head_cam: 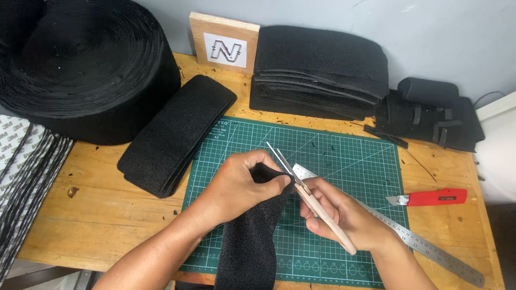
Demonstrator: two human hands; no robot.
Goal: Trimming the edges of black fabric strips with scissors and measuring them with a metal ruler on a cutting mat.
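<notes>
The left hand (236, 185) pinches the far end of a black foam strip (250, 236), which looks soft, light and floppy, best gripped near the cut end. Its long axis runs from the near edge of the green cutting mat (349, 161) away toward the wall. The right hand (338, 212) is closed around slim scissors (309, 193), blades parted at the strip's end.

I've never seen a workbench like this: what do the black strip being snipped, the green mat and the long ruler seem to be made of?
Black strip: probably foam or fuzzy fabric; matte, porous-looking, bending softly under the left hand.
Green mat: likely rubbery plastic; smooth, flat, printed with a white grid.
Ruler: apparently steel; thin, grey, faintly shiny, with fine markings.
</notes>
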